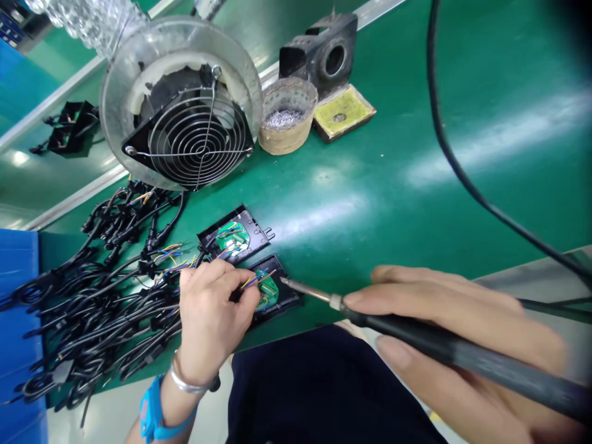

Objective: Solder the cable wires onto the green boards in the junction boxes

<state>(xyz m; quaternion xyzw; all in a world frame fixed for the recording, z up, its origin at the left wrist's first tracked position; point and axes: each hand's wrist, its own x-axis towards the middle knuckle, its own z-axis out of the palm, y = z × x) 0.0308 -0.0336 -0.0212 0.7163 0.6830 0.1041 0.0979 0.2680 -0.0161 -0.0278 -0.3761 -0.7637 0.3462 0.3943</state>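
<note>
My right hand (462, 333) is closed around a soldering iron (416, 336), its metal tip pointing left toward the nearer black plastic case (290, 287). Inside that case sits a green circuit board (268, 291). My left hand (217, 302) pinches a cable's coloured wires (253, 280) above this board, their bare ends spread to the right. Just beyond lies a second open black case (252, 233) holding another green board (238, 237) with wires on it. The iron's tip appears close to the nearer case's edge; I cannot tell whether they touch.
Black cables (106, 308) are piled at the left beside a blue bin (18, 333). A fume extractor fan (201, 148) stands behind the cases. Farther right are a tub of solder bits (287, 132), a yellow sponge (345, 111) and an iron stand (324, 58). A black cord (453, 157) hangs at right.
</note>
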